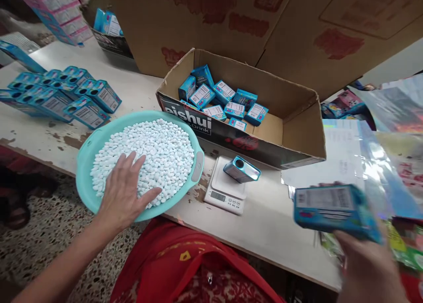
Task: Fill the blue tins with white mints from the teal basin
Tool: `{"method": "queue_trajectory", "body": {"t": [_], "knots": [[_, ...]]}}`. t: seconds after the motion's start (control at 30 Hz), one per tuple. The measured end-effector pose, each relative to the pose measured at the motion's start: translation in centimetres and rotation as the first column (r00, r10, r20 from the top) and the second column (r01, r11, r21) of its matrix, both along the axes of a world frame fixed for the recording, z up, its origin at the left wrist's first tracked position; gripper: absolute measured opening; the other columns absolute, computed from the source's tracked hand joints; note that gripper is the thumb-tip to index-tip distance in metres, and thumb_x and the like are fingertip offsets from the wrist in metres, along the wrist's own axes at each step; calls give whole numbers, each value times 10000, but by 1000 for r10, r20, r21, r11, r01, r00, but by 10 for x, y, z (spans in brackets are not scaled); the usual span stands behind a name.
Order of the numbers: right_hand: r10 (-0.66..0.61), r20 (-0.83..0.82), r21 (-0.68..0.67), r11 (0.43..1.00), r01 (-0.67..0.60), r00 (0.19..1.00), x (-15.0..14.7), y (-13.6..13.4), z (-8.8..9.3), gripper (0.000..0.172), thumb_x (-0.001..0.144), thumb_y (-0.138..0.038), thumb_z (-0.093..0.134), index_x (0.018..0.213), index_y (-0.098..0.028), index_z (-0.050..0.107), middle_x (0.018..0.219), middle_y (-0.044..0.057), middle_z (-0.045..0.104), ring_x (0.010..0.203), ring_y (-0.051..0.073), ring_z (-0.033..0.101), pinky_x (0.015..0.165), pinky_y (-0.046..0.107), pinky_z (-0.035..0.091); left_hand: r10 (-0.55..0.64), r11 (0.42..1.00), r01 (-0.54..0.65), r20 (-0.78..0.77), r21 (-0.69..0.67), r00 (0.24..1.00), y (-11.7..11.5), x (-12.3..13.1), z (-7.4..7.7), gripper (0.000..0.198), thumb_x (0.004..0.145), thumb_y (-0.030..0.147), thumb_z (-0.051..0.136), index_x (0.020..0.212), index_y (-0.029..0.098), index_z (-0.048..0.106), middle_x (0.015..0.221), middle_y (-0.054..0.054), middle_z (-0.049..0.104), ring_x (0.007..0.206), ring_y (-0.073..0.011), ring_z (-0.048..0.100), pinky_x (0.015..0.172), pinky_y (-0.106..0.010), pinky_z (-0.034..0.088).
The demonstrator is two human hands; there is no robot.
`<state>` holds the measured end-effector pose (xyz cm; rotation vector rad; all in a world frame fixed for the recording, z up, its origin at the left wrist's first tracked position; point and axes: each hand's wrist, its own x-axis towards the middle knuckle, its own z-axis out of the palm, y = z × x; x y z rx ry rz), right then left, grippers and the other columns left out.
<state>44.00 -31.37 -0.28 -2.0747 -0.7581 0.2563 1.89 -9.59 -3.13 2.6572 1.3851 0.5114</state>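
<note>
So the left hand (127,190) is lying flat with its fingers spread on a heap of small white tablets (158,148) in a round teal plastic basin (86,153) that hangs over the near edge of the worn white table (264,219). The right hand (366,263) is low on the far right, gripping a blue rectangular cardboard packet (333,210) from underneath, pretty blurry.

Between the hands there's a small white digital scale (224,188) with an open blue tin (242,169) lying on its side on top. Just beyond that, a brown corrugated carton (297,131) has a loose pile of little blue packets (224,100) in it. Beyond the left hand, more blue packets (66,95) are lined up on the table.

Going by the look of it, a fair few packets are done, but the basin is nearly full, so plenty is left.
</note>
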Motion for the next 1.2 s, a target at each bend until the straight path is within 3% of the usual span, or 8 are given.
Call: {"method": "queue_trajectory", "body": {"t": [0.4, 0.53, 0.67, 0.83, 0.9, 0.97, 1.07, 1.2], "knots": [[-130, -274, 32, 989, 144, 953, -64, -14, -79, 932, 451, -534, 846, 1220, -193, 445, 1104, 87, 567, 935, 272, 589, 845, 465, 501, -293, 953, 303, -276, -7, 915, 41, 38, 8, 384, 946, 425, 397, 1161, 200, 621, 1179, -133, 610, 1076, -288, 534, 893, -419, 424], [-88, -159, 52, 994, 97, 983, -65, -20, -82, 1058, 563, -546, 814, 1418, -210, 291, 1345, 141, 437, 1128, 317, 529, 942, 527, 453, -257, 959, 283, -351, 23, 900, 49, 43, 13, 378, 963, 393, 352, 898, 169, 649, 903, -137, 643, 931, -270, 565, 756, -363, 437], [-60, 292, 239, 971, -12, 955, -69, -27, -68, 1039, 621, -485, 818, 1453, -164, 286, 1410, 179, 344, 1295, 380, 371, 991, 598, 398, -110, 994, 98, -335, -53, 936, 51, 41, 11, 330, 951, 391, 373, 867, 175, 608, 857, -107, 652, 818, -246, 598, 581, -289, 358], [-158, 553, 471, 869, -151, 818, -98, 8, -35, 586, 710, -245, 797, 1242, -180, 562, 1093, 119, 574, 1026, 296, 579, 845, 493, 524, 90, 942, -45, 122, -332, 988, 59, 41, 14, 226, 832, 360, 547, 694, 183, 565, 631, -25, 568, 578, -160, 510, 540, -258, 313], [-19, 442, 435, 879, -196, 897, -107, 38, -34, 541, 750, -279, 763, 1237, -198, 543, 1140, 114, 555, 1073, 283, 560, 830, 455, 539, 316, 835, -15, 456, -550, 832, 63, 40, 21, 237, 803, 363, 576, 659, 176, 544, 551, 7, 482, 491, -117, 430, 484, -230, 298], [60, 262, 395, 904, -164, 963, -110, 69, -42, 577, 744, -384, 753, 1237, -193, 523, 1196, 123, 533, 1122, 286, 531, 847, 448, 531, 586, 669, 145, 637, -729, 501, 67, 38, 30, 214, 806, 356, 575, 708, 169, 543, 548, 28, 445, 431, -82, 363, 411, -197, 248], [88, -31, 335, 939, -73, 996, -110, 102, -54, 541, 695, -513, 734, 1086, -169, 590, 1035, 95, 614, 930, 257, 602, 814, 442, 516, 835, 483, 403, 548, -778, 58, 69, 33, 40, 158, 853, 313, 514, 799, 166, 533, 630, 6, 508, 447, -73, 427, 375, -147, 252], [113, -82, 438, 897, -66, 990, -119, 117, -32, 475, 660, -468, 777, 991, -164, 623, 889, 50, 636, 776, 214, 612, 746, 384, 502, 921, 388, 499, 347, -775, -177, 68, 31, 43, 235, 923, 304, 406, 762, 165, 505, 622, -6, 509, 446, -77, 464, 350, -126, 272]]}}
